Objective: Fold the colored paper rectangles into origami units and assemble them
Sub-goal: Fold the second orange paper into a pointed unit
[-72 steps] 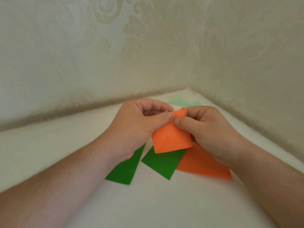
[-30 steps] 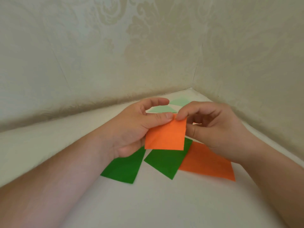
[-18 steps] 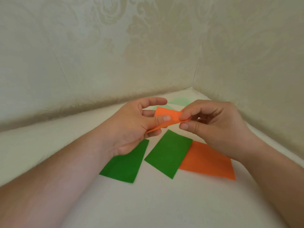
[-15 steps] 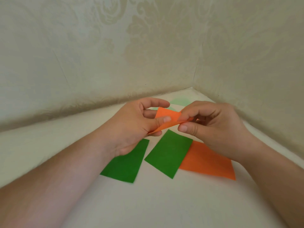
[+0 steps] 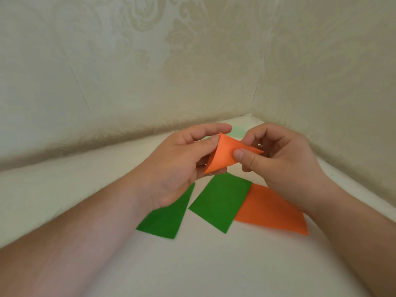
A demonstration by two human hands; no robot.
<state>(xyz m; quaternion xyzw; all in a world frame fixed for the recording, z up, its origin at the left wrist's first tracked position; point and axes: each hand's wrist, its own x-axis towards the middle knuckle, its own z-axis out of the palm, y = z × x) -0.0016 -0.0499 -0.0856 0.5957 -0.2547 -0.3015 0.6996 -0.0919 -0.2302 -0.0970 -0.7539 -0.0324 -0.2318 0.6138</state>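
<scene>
In the corner of a pale, damask-papered room, over a white tabletop (image 5: 214,264), I hold a folded orange paper (image 5: 222,156) in the air between both hands. My left hand (image 5: 182,166) pinches its left edge between thumb and fingers; my right hand (image 5: 276,161) pinches its right end, thumb on top. The sheet bows open like a cone, its layers not yet pressed flat. Below lie two green rectangles (image 5: 220,203), (image 5: 165,217) and one orange rectangle (image 5: 272,209), unfolded, with pale green paper (image 5: 237,131) just visible behind my fingers. The risk, as I judge it, is a crooked crease: if my pinches drift while the paper is bowed, the edges will misalign and the unit may not lock with others. Squeezing too hard could also crumple the thin sheet.
</scene>
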